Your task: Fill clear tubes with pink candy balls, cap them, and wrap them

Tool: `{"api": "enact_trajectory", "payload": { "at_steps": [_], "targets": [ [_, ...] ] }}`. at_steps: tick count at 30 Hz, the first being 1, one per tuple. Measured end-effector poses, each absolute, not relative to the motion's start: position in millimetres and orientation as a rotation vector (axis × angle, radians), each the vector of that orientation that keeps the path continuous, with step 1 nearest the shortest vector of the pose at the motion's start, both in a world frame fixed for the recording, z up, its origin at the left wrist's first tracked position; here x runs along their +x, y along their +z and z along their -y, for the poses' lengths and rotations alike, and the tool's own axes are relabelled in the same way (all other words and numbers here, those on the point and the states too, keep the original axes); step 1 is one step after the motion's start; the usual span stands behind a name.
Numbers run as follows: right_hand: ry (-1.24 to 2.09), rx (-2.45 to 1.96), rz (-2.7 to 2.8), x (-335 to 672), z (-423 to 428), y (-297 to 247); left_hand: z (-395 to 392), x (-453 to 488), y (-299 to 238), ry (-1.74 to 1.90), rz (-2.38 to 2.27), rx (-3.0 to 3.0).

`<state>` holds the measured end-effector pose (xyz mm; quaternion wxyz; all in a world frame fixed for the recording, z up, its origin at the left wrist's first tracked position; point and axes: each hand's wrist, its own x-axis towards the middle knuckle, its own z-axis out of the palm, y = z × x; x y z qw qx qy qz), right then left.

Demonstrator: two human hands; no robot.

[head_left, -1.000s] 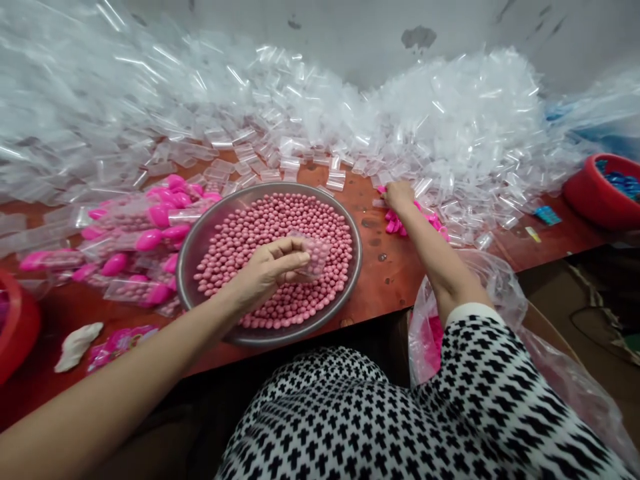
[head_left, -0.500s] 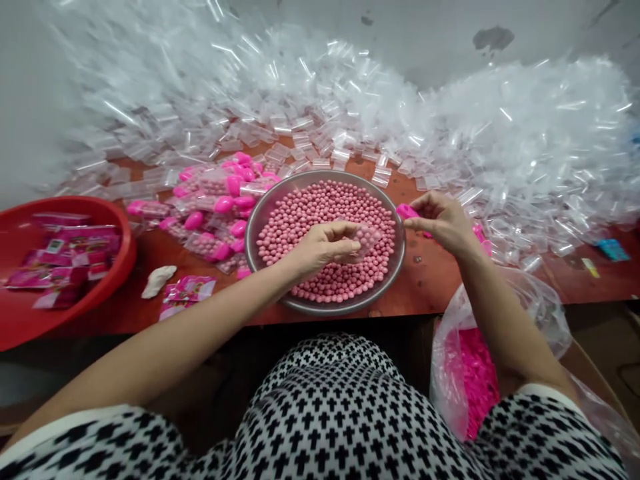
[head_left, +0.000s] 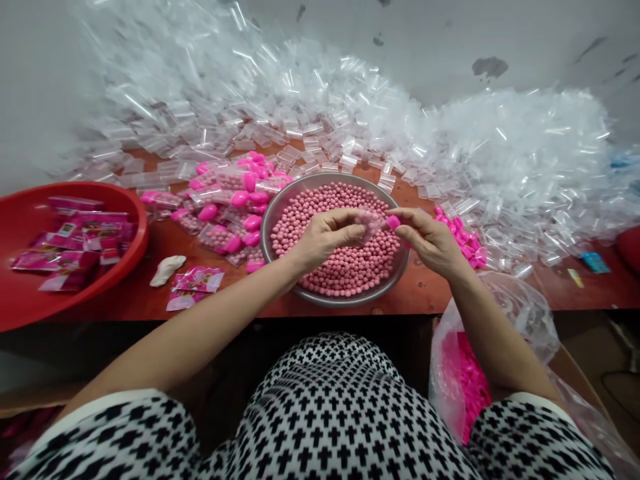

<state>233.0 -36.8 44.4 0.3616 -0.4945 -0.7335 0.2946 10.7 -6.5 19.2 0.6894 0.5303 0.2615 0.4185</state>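
My left hand (head_left: pixel 333 237) pinches a clear tube (head_left: pixel 369 225) above the near-right part of the metal bowl (head_left: pixel 345 301), and pink balls show inside it. My right hand (head_left: pixel 430 240) grips a pink cap (head_left: pixel 393 223) between thumb and fingers, right at the tube's right end; I can't tell whether the cap is seated. So I'd call this piece filled but not clearly closed.

What looks finished lies left of the bowl on the table (head_left: pixel 425 293): a heap of filled tubes (head_left: pixel 225 193), many with pink ends showing. Far more looks left. The bowl is well stocked with pink balls (head_left: pixel 325 200), loose caps (head_left: pixel 463 237) lie to its right, and along the far side runs a great bank of clear tubes (head_left: pixel 500 153) that appear empty. I judge the work to be at an early stage.
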Motion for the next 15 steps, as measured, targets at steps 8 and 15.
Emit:
{"api": "enact_trajectory", "payload": {
  "at_steps": [8, 15],
  "targets": [
    [0.397, -1.232, 2.334, 230, 38, 72, 5, 8, 15, 0.944, -0.644, 1.461],
    [0.129, -1.196, 2.796, 225, 35, 82, 2, 2, 15, 0.946, -0.713, 1.676]
  ]
}}
